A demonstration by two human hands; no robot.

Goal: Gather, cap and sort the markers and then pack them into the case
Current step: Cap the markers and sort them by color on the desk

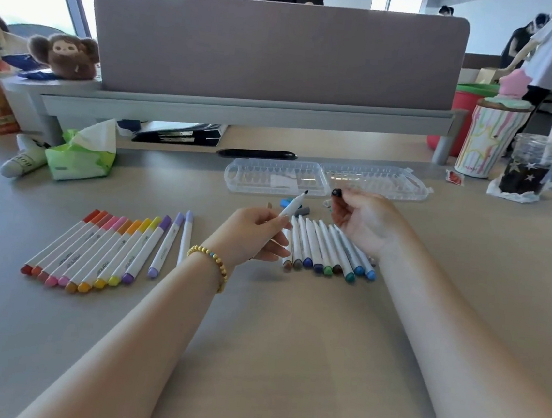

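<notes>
My left hand pinches an uncapped white marker with a black tip pointing up and away. A black cap is pinched in my right hand, a short gap to the right of that tip. On the left of the table lies a row of capped warm-coloured and purple markers. A second row of brown, green and blue markers lies under my hands. The clear plastic case lies open and flat behind them. A few loose caps sit just in front of the case.
A green tissue pack and a white tube lie at the left. An iced drink cup and a striped tumbler stand at the right. A black pen case lies before the grey desk divider. People stand beyond.
</notes>
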